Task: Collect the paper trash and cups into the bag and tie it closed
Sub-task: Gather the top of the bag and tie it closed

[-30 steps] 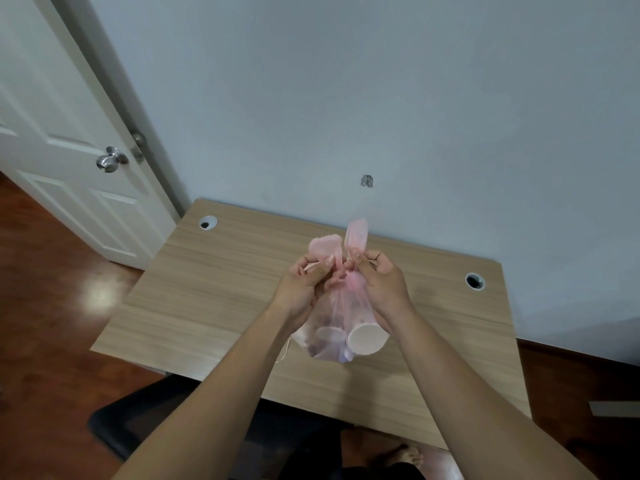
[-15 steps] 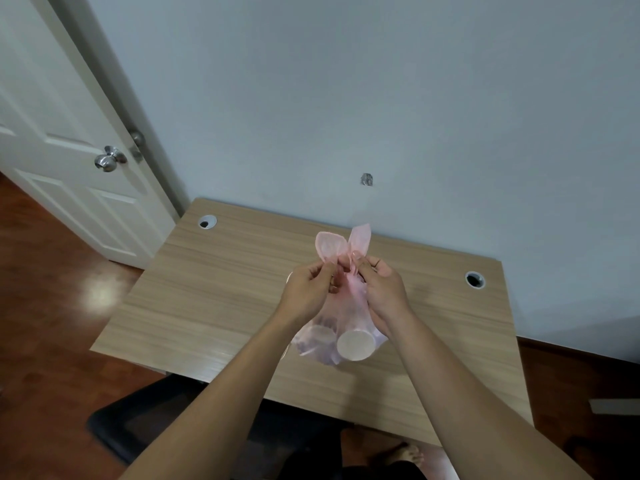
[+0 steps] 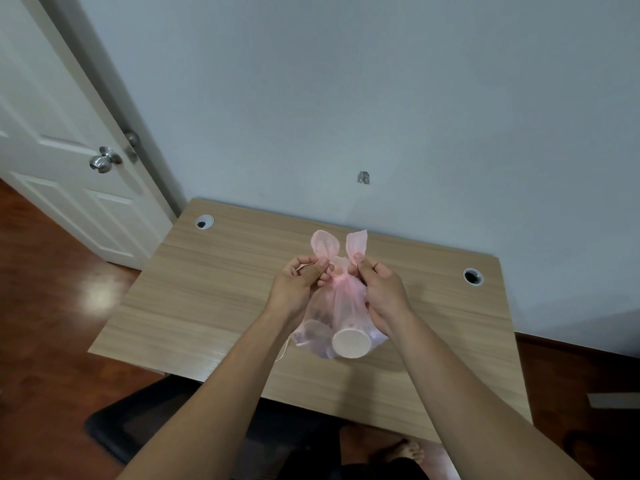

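Note:
A thin pink plastic bag (image 3: 346,303) hangs between my hands above the wooden desk (image 3: 214,296). Through its film shows the round white bottom of a paper cup (image 3: 350,344), with crumpled paper beside it. The neck is twisted into a knot, and two pink handle ends stick up like ears. My left hand (image 3: 300,289) pinches the left handle (image 3: 325,247) at its base. My right hand (image 3: 381,292) pinches the right handle (image 3: 356,243) in the same way. The hands sit a little apart on either side of the knot.
The desk stands against a pale wall and has two cable holes, one at back left (image 3: 204,222) and one at right (image 3: 472,276). A white door with a metal knob (image 3: 104,160) is at left. A black chair (image 3: 145,424) sits below the desk's front edge.
My hands have drawn slightly apart, pulling the two handle ends outward and tightening the knot. The handle ears now stand more spread.

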{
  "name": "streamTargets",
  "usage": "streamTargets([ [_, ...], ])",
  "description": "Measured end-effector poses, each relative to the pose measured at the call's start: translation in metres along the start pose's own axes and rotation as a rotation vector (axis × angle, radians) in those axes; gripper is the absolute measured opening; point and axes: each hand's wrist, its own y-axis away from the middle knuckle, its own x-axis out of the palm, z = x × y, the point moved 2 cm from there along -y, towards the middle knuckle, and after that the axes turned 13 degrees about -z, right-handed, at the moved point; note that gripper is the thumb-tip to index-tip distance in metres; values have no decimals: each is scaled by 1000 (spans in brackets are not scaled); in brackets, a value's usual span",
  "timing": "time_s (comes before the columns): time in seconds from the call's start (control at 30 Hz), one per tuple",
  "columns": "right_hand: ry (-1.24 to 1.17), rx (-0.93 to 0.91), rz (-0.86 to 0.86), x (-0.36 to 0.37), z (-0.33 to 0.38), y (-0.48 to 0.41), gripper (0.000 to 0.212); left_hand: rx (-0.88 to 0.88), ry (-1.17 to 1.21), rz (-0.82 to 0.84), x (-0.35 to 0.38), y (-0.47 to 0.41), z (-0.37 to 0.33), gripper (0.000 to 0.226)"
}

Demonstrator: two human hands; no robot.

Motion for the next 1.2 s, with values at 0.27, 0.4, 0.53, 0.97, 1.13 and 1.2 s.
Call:
streamTargets([
  [0.27,279,-182,110,2,10,2,15,-5,-156,185,-6,-9,-9,18],
  [0.4,378,-175,271,6,13,7,21,-60,-235,256,-8,-9,-19,48],
  [0.53,338,-202,413,7,14,9,27,-100,-298,317,-10,-7,-21,18],
  [0.97,480,-325,522,4,14,12,25,-16,-407,264,-24,-1,-13,20],
  [1.13,498,-361,474,7,11,12,24,41,-526,202,-22,2,-12,31],
  [1.2,526,-344,539,7,12,14,37,45,-577,194,-22,2,-11,33],
])
